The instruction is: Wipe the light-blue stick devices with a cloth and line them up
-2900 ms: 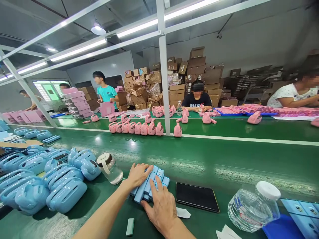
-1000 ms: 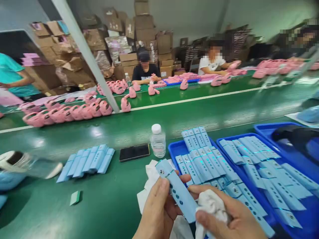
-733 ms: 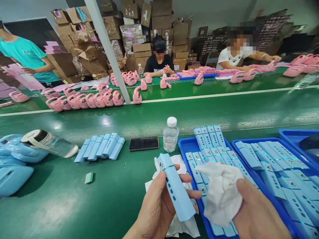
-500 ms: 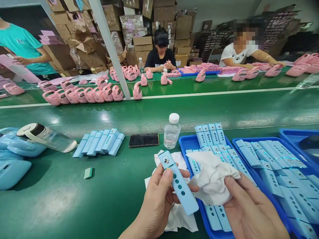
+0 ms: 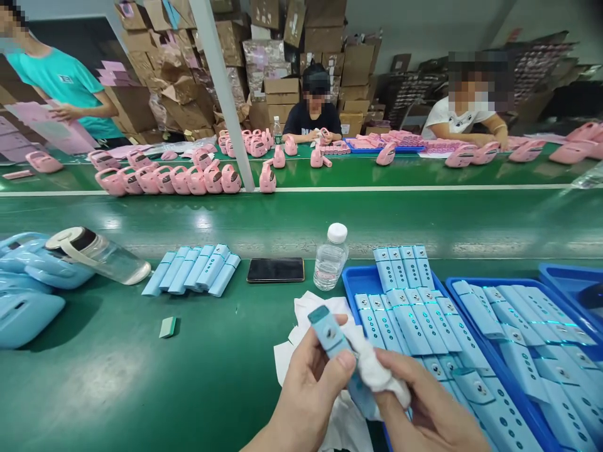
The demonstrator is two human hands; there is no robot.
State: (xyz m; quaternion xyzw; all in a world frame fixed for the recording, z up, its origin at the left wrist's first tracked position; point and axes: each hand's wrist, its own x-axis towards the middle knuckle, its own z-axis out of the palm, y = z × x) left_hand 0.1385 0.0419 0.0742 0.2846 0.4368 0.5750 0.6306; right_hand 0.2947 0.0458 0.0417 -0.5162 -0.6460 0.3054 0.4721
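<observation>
My left hand (image 5: 313,389) is closed around a light-blue plastic casing (image 5: 330,331) with a small round emblem near its top end, held tilted above the table. My right hand (image 5: 419,402) grips a crumpled white cloth (image 5: 372,364) and presses it against the casing's side, covering its buttons. Beneath both hands lie white cloths (image 5: 346,420) on the green table. Just right of them, a blue tray (image 5: 351,276) holds rows of similar light-blue casings (image 5: 414,320).
A second blue tray (image 5: 455,282) of casings stands further right. Behind my hands are a capped bottle (image 5: 330,260) and a phone (image 5: 276,270). Left are stacked casings (image 5: 193,270), a green-white block (image 5: 168,327) and a lying tumbler (image 5: 110,254). Across the belt, people handle pink parts.
My right hand has moved left and brought the cloth onto the casing, which it was apart from before. The camera view has shifted slightly.
</observation>
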